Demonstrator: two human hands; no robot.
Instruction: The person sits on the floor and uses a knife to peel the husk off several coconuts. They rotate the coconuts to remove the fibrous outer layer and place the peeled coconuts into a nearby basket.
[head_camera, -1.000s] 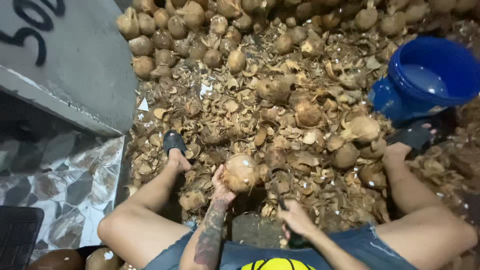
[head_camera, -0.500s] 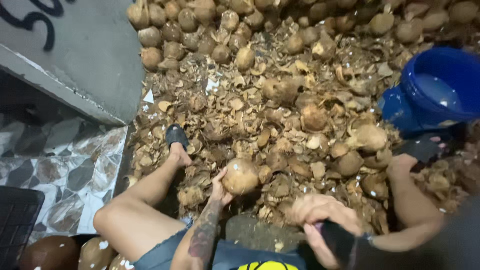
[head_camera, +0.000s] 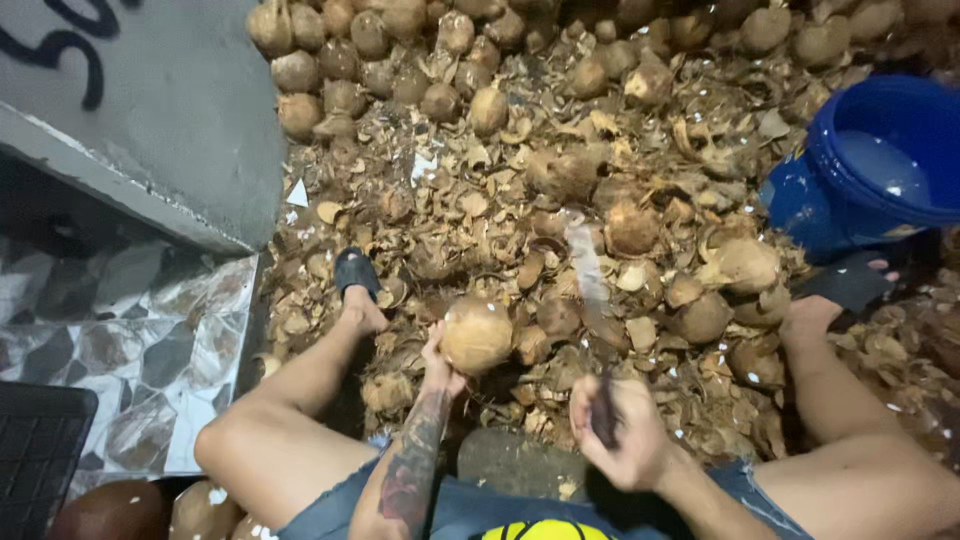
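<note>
My left hand (head_camera: 438, 362) holds a round brown coconut (head_camera: 476, 334) in front of me, just above a floor covered in broken shell pieces. My right hand (head_camera: 620, 438) grips the dark handle of a long knife (head_camera: 588, 280). Its blade is blurred and points away from me, raised to the right of the coconut. My bare legs spread to either side, with a dark sandal (head_camera: 356, 271) on the left foot and another sandal (head_camera: 848, 284) on the right foot.
A blue bucket (head_camera: 880, 175) holding liquid stands at the right. Whole husked coconuts (head_camera: 345, 60) are piled at the back. A grey concrete block (head_camera: 140, 110) and patterned tiles (head_camera: 120, 330) lie to the left. A dark crate (head_camera: 35, 450) and more coconuts (head_camera: 120, 510) sit at bottom left.
My right hand has come up from my lap and swung the knife forward, blade now raised beside the coconut. The left hand keeps the coconut in about the same place.
</note>
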